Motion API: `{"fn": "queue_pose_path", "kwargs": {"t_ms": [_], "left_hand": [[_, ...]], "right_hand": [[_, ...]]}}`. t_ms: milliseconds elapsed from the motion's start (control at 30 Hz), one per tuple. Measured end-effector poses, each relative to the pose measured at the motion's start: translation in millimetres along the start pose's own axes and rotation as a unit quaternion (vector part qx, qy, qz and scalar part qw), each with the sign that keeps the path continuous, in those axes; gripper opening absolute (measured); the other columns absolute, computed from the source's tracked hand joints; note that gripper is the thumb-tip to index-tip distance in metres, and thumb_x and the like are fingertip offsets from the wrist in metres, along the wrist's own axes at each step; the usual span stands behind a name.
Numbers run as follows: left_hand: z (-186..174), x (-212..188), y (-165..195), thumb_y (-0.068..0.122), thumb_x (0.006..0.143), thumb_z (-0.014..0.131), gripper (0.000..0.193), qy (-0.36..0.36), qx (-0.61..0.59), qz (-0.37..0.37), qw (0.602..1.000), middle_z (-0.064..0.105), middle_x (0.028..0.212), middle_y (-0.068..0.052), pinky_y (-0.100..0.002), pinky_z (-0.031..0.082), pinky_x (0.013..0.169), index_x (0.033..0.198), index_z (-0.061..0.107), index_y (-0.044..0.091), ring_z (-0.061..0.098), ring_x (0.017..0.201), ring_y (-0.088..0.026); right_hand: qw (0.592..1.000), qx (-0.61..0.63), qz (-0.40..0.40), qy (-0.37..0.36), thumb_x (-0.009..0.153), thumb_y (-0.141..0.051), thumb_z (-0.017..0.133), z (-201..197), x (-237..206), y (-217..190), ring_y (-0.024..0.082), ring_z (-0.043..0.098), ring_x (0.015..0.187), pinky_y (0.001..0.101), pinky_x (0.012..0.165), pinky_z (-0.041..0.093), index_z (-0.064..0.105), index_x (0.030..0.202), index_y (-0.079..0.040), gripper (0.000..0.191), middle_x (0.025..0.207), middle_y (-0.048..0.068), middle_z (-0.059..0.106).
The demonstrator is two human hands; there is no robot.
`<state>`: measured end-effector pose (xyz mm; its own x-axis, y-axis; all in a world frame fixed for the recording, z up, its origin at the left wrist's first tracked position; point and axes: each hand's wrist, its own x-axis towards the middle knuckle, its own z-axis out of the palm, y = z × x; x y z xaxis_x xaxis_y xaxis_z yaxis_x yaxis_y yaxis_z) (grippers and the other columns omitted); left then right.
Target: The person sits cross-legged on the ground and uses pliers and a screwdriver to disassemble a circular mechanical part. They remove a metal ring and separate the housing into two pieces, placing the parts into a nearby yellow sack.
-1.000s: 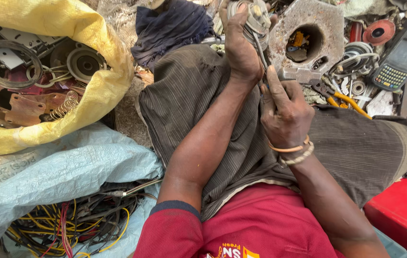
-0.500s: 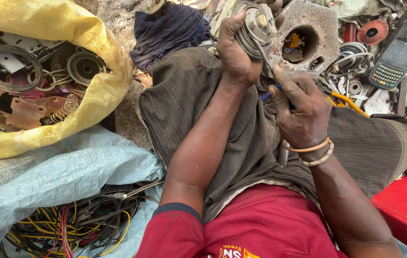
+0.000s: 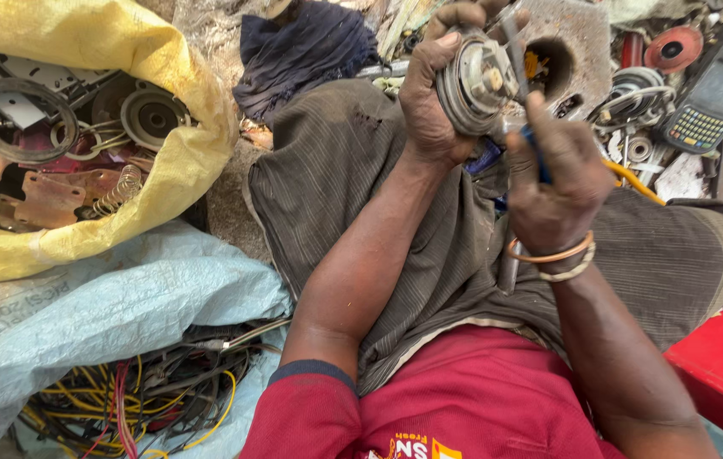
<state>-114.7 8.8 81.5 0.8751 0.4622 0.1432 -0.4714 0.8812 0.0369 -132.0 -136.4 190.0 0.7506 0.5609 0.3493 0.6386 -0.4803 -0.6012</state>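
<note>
1. Wires (image 3: 136, 404) lie nearest, a yellow, red and black tangle in a pale blue sack (image 3: 81, 314) at lower left; they sit as they did a second ago.
2. Lap next: striped trousers (image 3: 361, 195) carry both forearms, which have come up from where they were.
3. Right hand (image 3: 557, 183), with bangles (image 3: 553, 259) at the wrist, is closed round a blue-handled tool (image 3: 519, 85). A second ago it sat low beside the left; now it is raised, and the thin shaft points up to the motor's face.
4. Left hand (image 3: 429, 93) grips a round motor (image 3: 476, 81), fingers wrapped over the rim. The motor has turned, so its hub now faces the camera, held up in front of a grey block (image 3: 582, 42).
5. Judging from that, prying at the hub is likely under way; whether the tip is seated I cannot tell.
6. Yellow sack (image 3: 166, 161) of metal rings and plates sits at far left, scrap and a keypad handset (image 3: 710, 93) far right.
</note>
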Motion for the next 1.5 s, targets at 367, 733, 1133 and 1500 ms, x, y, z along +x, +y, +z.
{"fn": "queue_pose_path", "kwargs": {"t_ms": [367, 733, 1133, 1500], "left_hand": [[17, -2, -4, 0.026, 0.103, 0.051, 0.068, -0.063, 0.171, -0.049, 0.982, 0.047, 0.148, -0.022, -0.043, 0.049, 0.118, 0.163, 0.026, 0.008, 0.05, 0.138, -0.03], [26, 4, -3, 0.038, 0.101, 0.051, 0.077, -0.068, 0.179, -0.149, 0.97, 0.045, 0.153, -0.023, -0.043, 0.057, 0.116, 0.166, 0.017, 0.014, 0.06, 0.134, -0.03], [25, 16, 6, 0.035, 0.109, 0.05, 0.048, -0.026, 0.174, -0.25, 0.952, 0.068, 0.117, -0.023, -0.037, 0.067, 0.083, 0.14, 0.051, -0.002, 0.073, 0.102, -0.025], [8, 16, 10, 0.04, 0.113, 0.056, 0.051, 0.018, 0.027, -0.119, 0.992, 0.067, 0.126, -0.023, -0.047, 0.063, 0.098, 0.138, 0.054, -0.004, 0.069, 0.118, -0.031]], "right_hand": [[0.977, 0.16, 0.112, -0.09, 0.09, -0.036, 0.088, -16, 41, 5, 0.01, 0.064, 0.095, 0.0253, 0.081, 0.059, 0.048, 0.119, -0.002, 0.06, 0.14, 0.013, 0.063], [0.964, 0.227, 0.065, -0.126, 0.091, -0.021, 0.095, -31, 54, 18, 0.013, 0.066, 0.117, 0.027, 0.098, 0.062, 0.044, 0.124, -0.005, 0.062, 0.131, 0.014, 0.063], [0.993, 0.072, -0.054, -0.08, 0.093, -0.019, 0.094, -27, 53, 27, 0.023, 0.066, 0.12, 0.0366, 0.1, 0.061, 0.047, 0.122, -0.001, 0.058, 0.132, 0.018, 0.063], [0.977, -0.015, 0.099, -0.189, 0.098, -0.016, 0.078, -55, -5, 0, 0.019, 0.068, 0.071, 0.0331, 0.063, 0.052, 0.073, 0.131, -0.008, 0.034, 0.092, 0.012, 0.073]]}}
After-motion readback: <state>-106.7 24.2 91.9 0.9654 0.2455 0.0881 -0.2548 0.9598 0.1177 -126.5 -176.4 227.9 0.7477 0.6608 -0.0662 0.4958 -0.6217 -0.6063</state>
